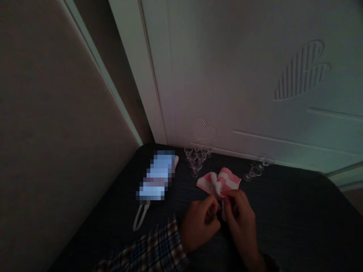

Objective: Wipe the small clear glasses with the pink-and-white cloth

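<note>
— Dim room; dark table (pixel 297 211) against white door (pixel 241 75)?
— Confirmed. Both hands, left (pixel 200 223) and right (pixel 241 223), pinching pink-white cloth (pixel 219 181) at table centre.
— Surroundings?
— Glasses (pixel 196 156) behind cloth, phone (pixel 157 175) left.

The room is dim, with a faint bluish cast. A dark worktop (pixel 297 211) with fine grain lines fills the lower part. Behind it stands a white panelled door (pixel 241 75) carved with striped hearts. A plain beige padded wall panel (pixel 51 132) rises at left.
</note>
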`<state>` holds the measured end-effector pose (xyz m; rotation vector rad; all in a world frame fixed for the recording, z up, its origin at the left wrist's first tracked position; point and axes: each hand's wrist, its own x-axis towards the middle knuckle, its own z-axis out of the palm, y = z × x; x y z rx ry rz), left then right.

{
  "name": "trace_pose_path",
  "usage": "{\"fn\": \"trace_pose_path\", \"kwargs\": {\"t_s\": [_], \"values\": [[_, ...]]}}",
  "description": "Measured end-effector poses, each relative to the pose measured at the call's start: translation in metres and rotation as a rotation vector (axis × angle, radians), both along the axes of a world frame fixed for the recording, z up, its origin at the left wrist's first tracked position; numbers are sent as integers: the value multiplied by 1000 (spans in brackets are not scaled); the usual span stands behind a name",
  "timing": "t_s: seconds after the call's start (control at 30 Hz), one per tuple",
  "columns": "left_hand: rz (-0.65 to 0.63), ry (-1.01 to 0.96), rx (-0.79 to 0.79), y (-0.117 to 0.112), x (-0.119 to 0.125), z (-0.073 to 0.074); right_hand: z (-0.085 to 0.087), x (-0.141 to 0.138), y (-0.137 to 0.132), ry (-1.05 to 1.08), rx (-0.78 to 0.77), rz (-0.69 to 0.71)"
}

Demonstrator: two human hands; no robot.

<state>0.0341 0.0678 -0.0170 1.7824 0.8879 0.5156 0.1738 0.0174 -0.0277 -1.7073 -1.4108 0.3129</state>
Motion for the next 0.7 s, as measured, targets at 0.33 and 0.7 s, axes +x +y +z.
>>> {"fn": "trace_pose_path", "kwargs": {"t_s": [0.33,0.7], "values": [[-41,60,199,-4,1,-4,3,2,1,118,-14,-11],[106,139,378,-1,-8,-9,5,-4,2,117,101,96]]}}
